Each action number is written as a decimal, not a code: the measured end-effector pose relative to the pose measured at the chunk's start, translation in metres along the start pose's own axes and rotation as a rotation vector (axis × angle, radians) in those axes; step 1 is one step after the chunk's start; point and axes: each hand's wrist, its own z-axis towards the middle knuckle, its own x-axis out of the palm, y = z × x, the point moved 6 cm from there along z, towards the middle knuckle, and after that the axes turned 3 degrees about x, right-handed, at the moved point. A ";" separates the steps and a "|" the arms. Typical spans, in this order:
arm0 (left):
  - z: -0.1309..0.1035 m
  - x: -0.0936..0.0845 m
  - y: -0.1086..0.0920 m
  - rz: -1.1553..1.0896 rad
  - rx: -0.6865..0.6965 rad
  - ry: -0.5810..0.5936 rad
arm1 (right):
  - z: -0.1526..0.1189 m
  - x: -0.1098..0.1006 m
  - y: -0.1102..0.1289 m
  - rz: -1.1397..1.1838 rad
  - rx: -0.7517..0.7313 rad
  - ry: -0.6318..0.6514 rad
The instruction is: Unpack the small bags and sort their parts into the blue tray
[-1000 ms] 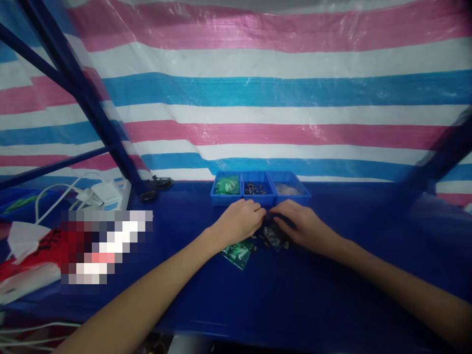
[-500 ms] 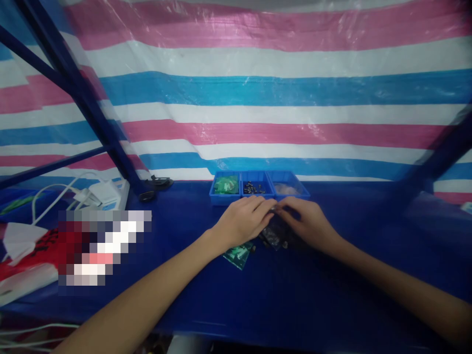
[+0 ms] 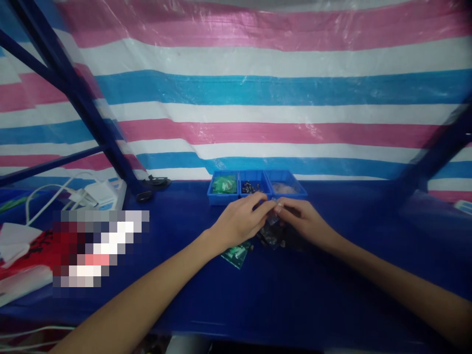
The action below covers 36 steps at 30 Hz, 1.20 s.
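Note:
My left hand (image 3: 243, 219) and my right hand (image 3: 306, 216) meet over the blue table, fingertips nearly touching. Both are closed in a pinch on the top edge of a small clear plastic bag (image 3: 273, 235). The bag hangs down between them; dark small pieces show in or under it, too blurred to tell which. Partly beneath my left hand lies a flat clear bag with green contents (image 3: 236, 254). Just beyond my fingers stands a blue three-part bin: green packets (image 3: 224, 184) on the left, small dark metal parts (image 3: 250, 187) in the middle, clear plastic bags (image 3: 283, 189) on the right.
At the left lie a white power strip (image 3: 120, 194) with cables, a red package (image 3: 40, 250) and a pixelated patch. Black objects (image 3: 158, 182) sit near the back left. Blue frame posts (image 3: 84, 118) stand at both sides before a striped plastic sheet (image 3: 258, 91).
My right fingertips have shifted slightly left along the bag's edge, close against my left fingers. The whole view has moved a little; the bin and the green-filled bag stay in place.

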 end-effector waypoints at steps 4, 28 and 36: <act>-0.001 0.002 0.000 0.005 0.029 -0.022 | -0.001 -0.002 0.003 0.037 -0.036 -0.033; -0.003 0.005 0.004 -0.021 -0.040 -0.037 | 0.001 -0.006 -0.013 0.364 0.041 -0.117; -0.002 0.003 0.004 -0.030 -0.043 -0.049 | 0.001 -0.003 -0.015 0.299 0.056 -0.096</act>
